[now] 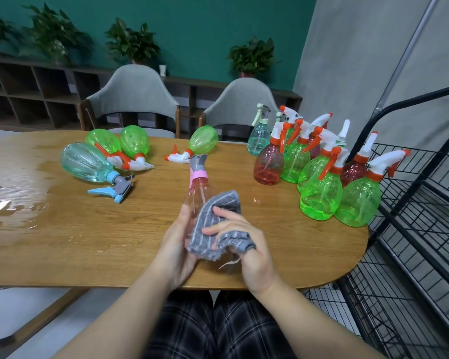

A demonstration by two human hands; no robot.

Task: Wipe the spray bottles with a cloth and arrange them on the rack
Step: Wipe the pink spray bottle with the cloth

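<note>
Wet table (114, 242) | hands — left (175, 251), right (246, 244) — hold pink bottle (197, 190), cloth (215, 224)

Bare forearms, no sleeves; dark plaid trousers (218, 330).

office lounge: wooden table (88, 242), grey chairs (134, 99), cubby shelving (31, 92), potted plants (132, 42)

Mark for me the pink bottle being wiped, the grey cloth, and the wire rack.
pink bottle (197, 189): head view, on its clear pink shoulder below the collar.
grey cloth (218, 211): head view, on the striped fold over the bottle.
wire rack (425, 177): head view, on its black upper shelf.
</note>
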